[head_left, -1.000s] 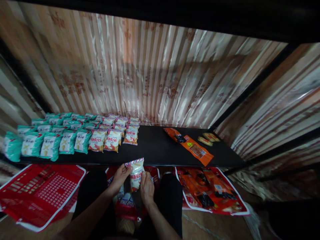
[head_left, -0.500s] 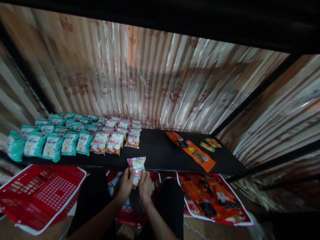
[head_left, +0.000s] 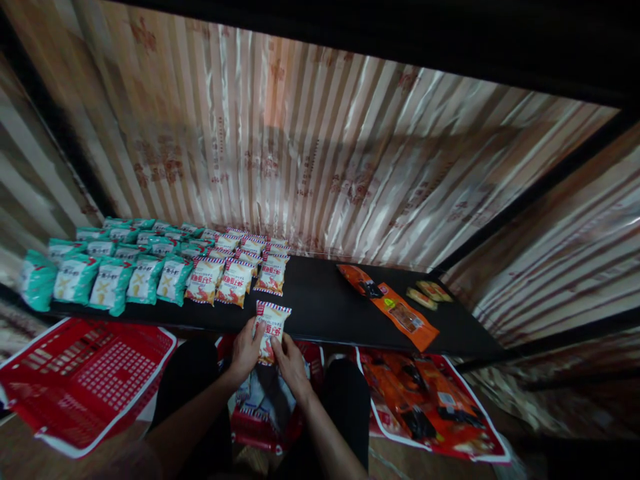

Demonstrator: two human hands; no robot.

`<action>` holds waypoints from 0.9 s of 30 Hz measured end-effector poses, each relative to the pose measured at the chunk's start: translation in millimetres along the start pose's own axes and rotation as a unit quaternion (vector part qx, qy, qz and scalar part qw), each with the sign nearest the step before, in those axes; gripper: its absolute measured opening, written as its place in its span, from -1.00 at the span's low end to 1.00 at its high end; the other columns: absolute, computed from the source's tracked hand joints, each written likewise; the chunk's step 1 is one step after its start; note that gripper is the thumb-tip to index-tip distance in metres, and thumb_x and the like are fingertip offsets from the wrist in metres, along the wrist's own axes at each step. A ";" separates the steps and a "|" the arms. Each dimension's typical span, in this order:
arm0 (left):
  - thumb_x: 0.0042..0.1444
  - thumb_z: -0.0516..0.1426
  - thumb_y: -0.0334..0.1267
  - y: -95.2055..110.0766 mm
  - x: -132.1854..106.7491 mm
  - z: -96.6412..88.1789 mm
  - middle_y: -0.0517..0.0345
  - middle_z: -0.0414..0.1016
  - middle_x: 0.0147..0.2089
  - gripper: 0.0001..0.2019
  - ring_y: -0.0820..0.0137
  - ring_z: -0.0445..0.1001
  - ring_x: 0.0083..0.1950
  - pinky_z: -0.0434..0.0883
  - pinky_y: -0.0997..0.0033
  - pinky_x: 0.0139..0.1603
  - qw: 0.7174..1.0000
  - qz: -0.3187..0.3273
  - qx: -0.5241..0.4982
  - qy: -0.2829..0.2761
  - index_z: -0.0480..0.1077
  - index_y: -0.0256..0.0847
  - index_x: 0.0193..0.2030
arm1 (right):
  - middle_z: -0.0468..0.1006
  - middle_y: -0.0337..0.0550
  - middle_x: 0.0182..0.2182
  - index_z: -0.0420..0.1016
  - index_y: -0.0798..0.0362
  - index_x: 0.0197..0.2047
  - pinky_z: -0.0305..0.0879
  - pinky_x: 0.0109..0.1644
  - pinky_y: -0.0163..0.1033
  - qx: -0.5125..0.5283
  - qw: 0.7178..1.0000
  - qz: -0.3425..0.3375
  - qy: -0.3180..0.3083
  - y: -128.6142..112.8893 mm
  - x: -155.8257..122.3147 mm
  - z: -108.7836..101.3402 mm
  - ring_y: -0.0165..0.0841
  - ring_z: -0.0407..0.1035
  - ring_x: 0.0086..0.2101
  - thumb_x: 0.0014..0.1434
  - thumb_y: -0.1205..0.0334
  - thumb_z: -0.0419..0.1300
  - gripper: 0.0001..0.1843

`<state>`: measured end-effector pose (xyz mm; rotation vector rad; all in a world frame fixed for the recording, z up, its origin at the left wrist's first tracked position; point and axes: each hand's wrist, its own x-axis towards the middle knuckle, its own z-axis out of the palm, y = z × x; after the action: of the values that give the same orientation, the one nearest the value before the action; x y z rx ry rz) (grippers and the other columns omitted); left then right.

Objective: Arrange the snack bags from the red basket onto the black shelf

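A small white, red and orange snack bag (head_left: 272,328) is held upright between my two hands at the front edge of the black shelf (head_left: 320,310). My left hand (head_left: 247,348) pinches its left side, and my right hand (head_left: 290,362) grips its lower right side. Just beyond it, matching snack bags (head_left: 234,283) stand in rows on the shelf. To their left, teal and white snack bags (head_left: 111,285) form several more rows. Below my hands, between my knees, a red basket (head_left: 253,430) holds more packets, partly hidden by my arms.
Long orange packets (head_left: 403,315) and a few small yellowish packets (head_left: 423,298) lie on the shelf's right part. A red basket (head_left: 483,437) with orange packets stands below right, another red basket (head_left: 107,373) below left. Striped plastic sheeting (head_left: 310,153) hangs behind; a dark shelf (head_left: 450,40) spans overhead.
Both hands have carried the snack bag slightly up and forward toward the shelf. More of the basket's contents show beneath them. The view has shifted slightly.
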<state>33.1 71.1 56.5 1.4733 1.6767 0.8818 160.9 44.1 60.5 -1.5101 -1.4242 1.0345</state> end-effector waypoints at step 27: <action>0.14 -0.06 -0.21 -2.2 35.7 8.8 -0.13 0.31 0.17 -0.55 0.23 0.29 0.18 0.21 0.18 0.19 0.995 0.087 -0.026 0.033 0.19 -0.30 0.16 | 0.57 -0.09 -0.36 0.42 0.11 -0.11 0.25 -0.31 -0.32 -0.116 0.992 0.002 0.054 -5.7 56.5 -5.7 -0.31 0.44 -0.37 0.15 -0.02 -0.01 -0.58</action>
<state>36.7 106.6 47.3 1.5882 1.5774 1.0699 166.1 100.7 65.6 -1.7079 -1.5045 0.7973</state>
